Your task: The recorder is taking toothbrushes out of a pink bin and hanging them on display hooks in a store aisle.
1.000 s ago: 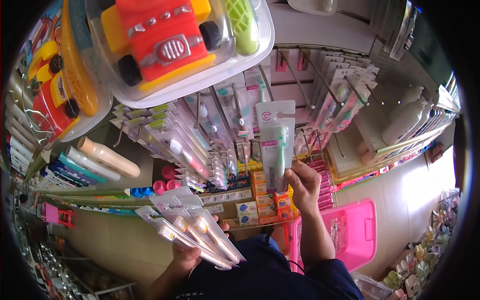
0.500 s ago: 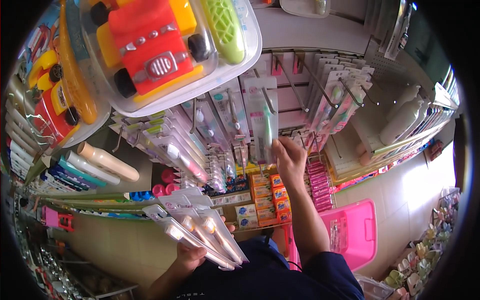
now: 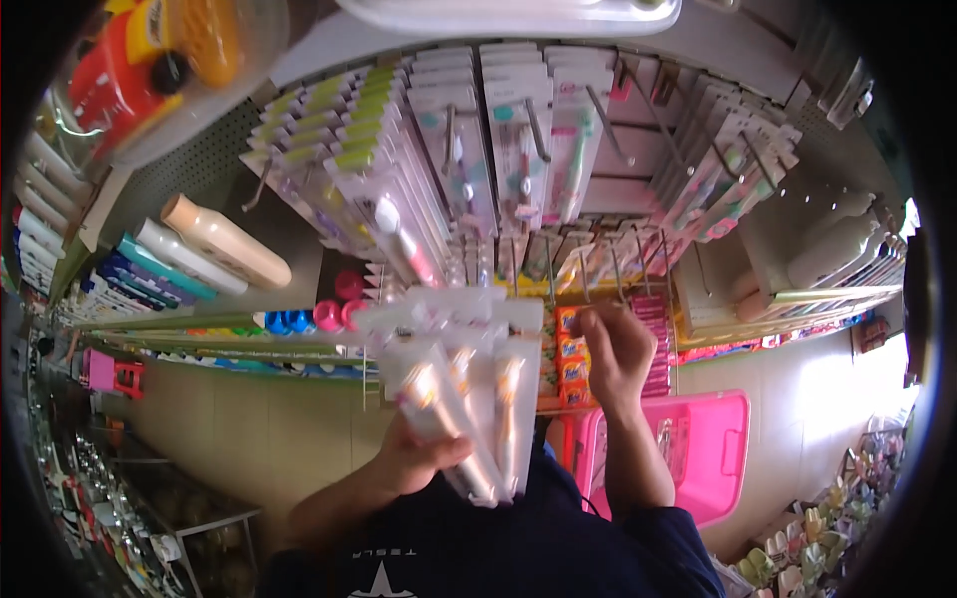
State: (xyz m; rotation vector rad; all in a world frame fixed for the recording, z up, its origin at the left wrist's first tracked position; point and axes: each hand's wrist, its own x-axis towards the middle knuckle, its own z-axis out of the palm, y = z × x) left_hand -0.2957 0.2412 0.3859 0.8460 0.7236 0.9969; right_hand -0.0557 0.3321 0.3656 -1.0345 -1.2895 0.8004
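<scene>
My left hand (image 3: 414, 458) is closed round a fan of toothbrush packs (image 3: 510, 419), low in front of my chest. The clear packs hold pale toothbrushes with orange-tinted heads, and my thumb lies across the front one. To their right, my right hand (image 3: 623, 354) is raised with its fingers curled in toward the thumb. Nothing shows in it, and it is apart from the packs. Beyond it, a toothbrush pack with a green brush (image 3: 580, 149) hangs on a metal hook, beside other hanging toothbrush packs (image 3: 518, 130).
Bare metal hooks (image 3: 653, 125) jut toward me. Below are orange boxes (image 3: 574, 374) and a pink plastic bin (image 3: 733, 453). Bottles (image 3: 224, 239) stand on the left shelf, and a packaged toy car (image 3: 120, 85) hangs at upper left. More hanging packs (image 3: 733, 169) are at right.
My right hand has come away from the green toothbrush pack, down and to the right. My left hand has brought its packs up and to the right. The view has shifted, moving the toy packs upward.
</scene>
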